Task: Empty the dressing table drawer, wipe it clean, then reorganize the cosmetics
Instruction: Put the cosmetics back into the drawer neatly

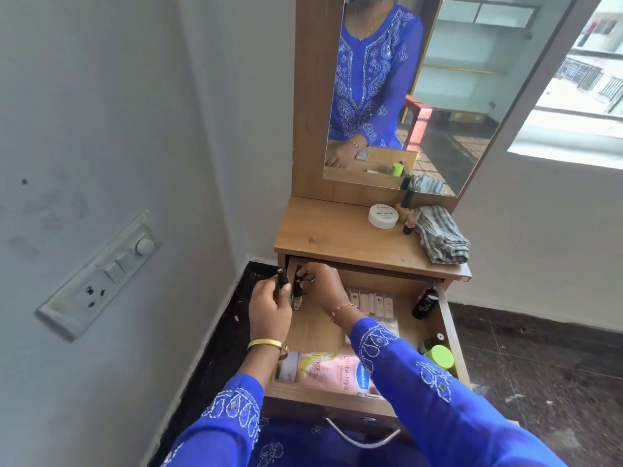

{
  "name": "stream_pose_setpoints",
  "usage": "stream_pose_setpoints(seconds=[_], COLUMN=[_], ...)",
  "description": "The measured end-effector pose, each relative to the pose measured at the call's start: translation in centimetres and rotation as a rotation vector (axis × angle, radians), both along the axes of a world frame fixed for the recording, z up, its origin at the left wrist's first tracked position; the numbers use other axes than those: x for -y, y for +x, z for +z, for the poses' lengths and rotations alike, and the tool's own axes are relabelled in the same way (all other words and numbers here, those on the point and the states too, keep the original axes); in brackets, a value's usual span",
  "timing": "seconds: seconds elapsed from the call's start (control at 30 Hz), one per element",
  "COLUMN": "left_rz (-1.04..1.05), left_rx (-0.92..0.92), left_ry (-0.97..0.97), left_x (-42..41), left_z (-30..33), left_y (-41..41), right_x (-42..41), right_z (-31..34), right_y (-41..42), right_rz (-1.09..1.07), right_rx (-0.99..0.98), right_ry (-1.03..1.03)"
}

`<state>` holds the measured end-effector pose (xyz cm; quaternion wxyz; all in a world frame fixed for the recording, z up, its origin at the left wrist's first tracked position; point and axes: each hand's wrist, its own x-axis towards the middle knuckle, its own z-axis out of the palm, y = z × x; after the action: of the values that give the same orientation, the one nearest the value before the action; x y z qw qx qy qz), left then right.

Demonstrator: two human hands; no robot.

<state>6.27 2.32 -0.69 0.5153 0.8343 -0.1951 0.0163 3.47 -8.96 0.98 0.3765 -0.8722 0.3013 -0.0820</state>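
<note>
the open drawer is walled on all sides, and the tabletop overhangs its back edge, so reach there is only from above and in front. both hands crowd the back left corner — the left hand gripping a dark tube, the right hand on a small bottle. bare drawer floor shows in the middle left. a row of sachets fills the centre, a black bottle leans at the right wall, a green-capped jar blocks the front right, and a pink lotion bottle lies along the front. the tabletop is bare on its left; a white jar, small bottles and a folded cloth fill its right.
</note>
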Motion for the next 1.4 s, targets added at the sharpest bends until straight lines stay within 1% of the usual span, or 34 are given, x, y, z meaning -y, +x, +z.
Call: stream_pose_setpoints(seconds=[0.1, 0.2, 0.3, 0.47, 0.6, 0.7, 0.8, 0.9, 1.03, 1.17, 1.4], left_rz=[-0.023, -0.094, -0.206, -0.360, -0.412, -0.374, -0.255, -0.150, -0.135, -0.118, -0.093], left_rx=[0.013, 0.036, 0.065, 0.158, 0.159, 0.121, 0.041, -0.006, -0.001, 0.027, -0.004], left_ry=[0.023, 0.051, 0.071, 0.150, 0.167, 0.124, 0.024, -0.034, -0.032, -0.045, -0.072], left_x=[0.1, 0.1, 0.3, 0.8, 1.2, 1.3, 1.0, 0.6, 0.6, 0.6, 0.7], left_z=[-0.1, -0.3, -0.6, -0.7, -0.8, -0.9, -0.7, -0.5, -0.5, -0.5, -0.7], left_y=[0.0, 0.0, 0.0, -1.1, -1.6, -1.4, -1.2, -0.8, -0.8, -0.7, -0.5], right_x=[0.1, -0.5, -1.4, -1.6, -0.9, -0.2, 0.8, 1.4, 1.7, 1.6, 1.0], right_z=[0.3, 1.3, 2.6, 2.0, 1.2, 0.9, 0.5, 0.2, 0.0, -0.4, -0.9], right_y=[-1.1, -2.6, -4.3, -5.6, -6.0, -5.7, -4.9, -4.1, -3.3, -2.6, -1.4], right_rz=[-0.039, -0.062, -0.023, -0.045, -0.096, -0.122, -0.159, -0.134, -0.082, -0.038, -0.009], right_rx=[0.047, 0.190, 0.287, 0.275, 0.278, 0.260, 0.210, 0.132, 0.047, -0.018, -0.019], right_ry=[-0.050, 0.027, 0.104, -0.023, 0.032, 0.071, 0.057, 0.014, -0.078, -0.098, -0.092])
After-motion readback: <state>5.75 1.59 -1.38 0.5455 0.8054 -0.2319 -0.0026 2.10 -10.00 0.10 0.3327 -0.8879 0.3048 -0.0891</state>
